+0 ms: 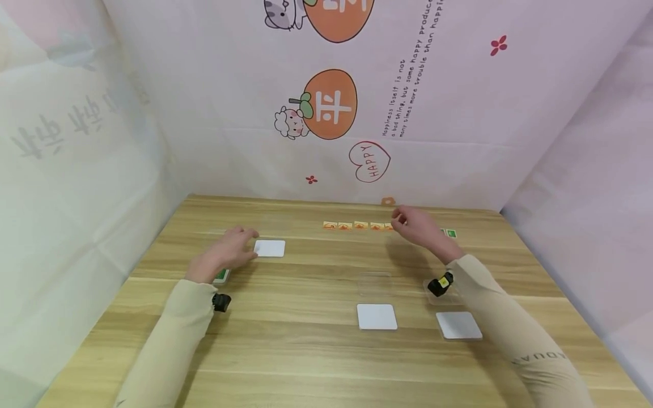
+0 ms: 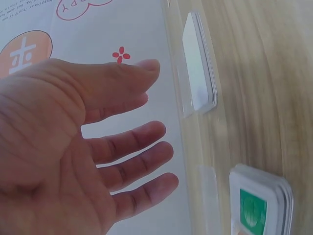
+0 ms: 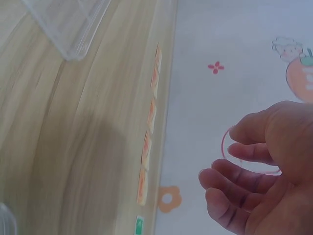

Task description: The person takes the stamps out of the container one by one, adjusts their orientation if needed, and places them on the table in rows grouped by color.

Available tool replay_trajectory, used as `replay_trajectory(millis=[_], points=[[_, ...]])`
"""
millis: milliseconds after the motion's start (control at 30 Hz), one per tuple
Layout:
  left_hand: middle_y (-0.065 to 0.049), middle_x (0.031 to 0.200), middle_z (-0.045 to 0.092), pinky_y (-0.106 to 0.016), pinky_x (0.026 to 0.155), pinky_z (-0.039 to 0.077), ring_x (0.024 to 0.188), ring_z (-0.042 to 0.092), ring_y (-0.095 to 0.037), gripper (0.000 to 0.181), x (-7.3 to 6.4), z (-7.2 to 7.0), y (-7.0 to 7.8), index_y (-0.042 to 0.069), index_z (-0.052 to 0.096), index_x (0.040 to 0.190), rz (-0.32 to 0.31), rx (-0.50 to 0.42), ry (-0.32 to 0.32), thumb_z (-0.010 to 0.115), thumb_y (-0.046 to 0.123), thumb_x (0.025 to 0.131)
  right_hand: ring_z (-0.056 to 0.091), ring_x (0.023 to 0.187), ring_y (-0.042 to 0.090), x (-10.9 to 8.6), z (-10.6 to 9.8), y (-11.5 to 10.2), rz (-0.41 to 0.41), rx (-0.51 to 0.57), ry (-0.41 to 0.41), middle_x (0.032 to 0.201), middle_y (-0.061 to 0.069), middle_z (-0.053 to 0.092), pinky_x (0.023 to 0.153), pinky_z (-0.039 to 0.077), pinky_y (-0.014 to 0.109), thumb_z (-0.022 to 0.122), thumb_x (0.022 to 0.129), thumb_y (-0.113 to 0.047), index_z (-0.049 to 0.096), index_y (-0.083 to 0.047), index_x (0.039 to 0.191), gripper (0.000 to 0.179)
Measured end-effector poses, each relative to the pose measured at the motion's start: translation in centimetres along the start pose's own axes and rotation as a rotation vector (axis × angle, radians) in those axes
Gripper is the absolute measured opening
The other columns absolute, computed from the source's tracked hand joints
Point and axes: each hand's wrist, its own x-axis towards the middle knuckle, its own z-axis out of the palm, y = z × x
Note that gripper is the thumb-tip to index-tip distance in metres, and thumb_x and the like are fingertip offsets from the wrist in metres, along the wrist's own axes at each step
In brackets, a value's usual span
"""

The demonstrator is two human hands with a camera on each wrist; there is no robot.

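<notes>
My left hand (image 1: 227, 249) is over the left part of the table, fingers spread and slightly bent, holding nothing. Its fingertips reach the left side of a stack of white cards (image 1: 269, 248) in the head view. Below that wrist lies another stack with a green picture on top (image 2: 253, 210), partly covered by the hand in the head view. My right hand (image 1: 420, 226) hovers near the back edge, fingers loosely curled around empty air. It overlaps the right end of a row of small orange picture cards (image 1: 360, 225); a small green card (image 1: 451, 233) lies just right of it.
Two more stacks of white cards, one in the middle (image 1: 377, 316) and one to the right (image 1: 458, 325), lie nearer the front. Behind the middle one is a clear plastic case (image 1: 376, 284); another clear case (image 1: 431, 298) is under the right wrist. Printed cloth (image 1: 245, 164) hangs behind the table.
</notes>
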Motion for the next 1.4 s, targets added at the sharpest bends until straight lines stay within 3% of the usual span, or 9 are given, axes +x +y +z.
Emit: replay_trajectory(millis=[367,533,700,1033,1400], points=[[-0.030,0.145,0.039,-0.061,0.103,0.038,0.132,0.039,-0.047,0.053,-1.7,-0.5,-0.9,0.001,0.044,0.142,0.020,-0.033,-0.006,0.061,0.023,0.096,0.064,0.089,0.025,-0.1,0.2,-2.6,-0.047,0.019,-0.009,0.102,0.013,0.069,0.073,0.053,0.039,0.055,0.098,-0.023,0.063,-0.004,0.116,0.027],[-0.030,0.144,0.040,-0.060,0.101,0.039,0.130,0.042,-0.047,0.053,-2.3,-0.9,-1.6,0.002,0.044,0.142,0.031,-0.012,-0.007,0.060,0.024,0.097,0.064,0.086,0.024,-0.2,0.1,-3.7,-0.082,0.034,0.000,0.100,0.012,0.069,0.073,0.053,0.040,0.055,0.098,-0.022,0.063,-0.004,0.116,0.027],[-0.030,0.145,0.038,-0.060,0.100,0.040,0.129,0.042,-0.046,0.054,-2.9,-1.4,-2.1,0.003,0.043,0.143,0.016,-0.051,-0.016,0.058,0.027,0.097,0.064,0.086,0.024,-0.2,0.2,-4.9,-0.103,0.041,-0.012,0.101,0.012,0.069,0.074,0.053,0.041,0.056,0.097,-0.024,0.064,-0.005,0.117,0.028],[-0.034,0.142,0.040,-0.060,0.097,0.043,0.124,0.047,-0.047,0.060,-4.0,-2.2,-3.2,0.000,0.044,0.143,0.021,-0.039,-0.036,0.063,0.030,0.094,0.065,0.086,0.022,-0.2,0.4,-6.5,-0.126,0.064,-0.008,0.101,0.010,0.070,0.074,0.054,0.039,0.055,0.098,-0.026,0.064,-0.008,0.117,0.027],[-0.034,0.147,0.034,-0.066,0.101,0.037,0.132,0.035,-0.053,0.072,-5.1,-2.8,-4.8,0.000,0.039,0.146,-0.016,-0.094,-0.094,0.072,0.029,0.088,0.062,0.083,0.020,0.1,1.4,-9.2,-0.149,0.112,-0.043,0.099,0.008,0.068,0.069,0.052,0.033,0.056,0.098,-0.026,0.065,-0.006,0.117,0.029]])
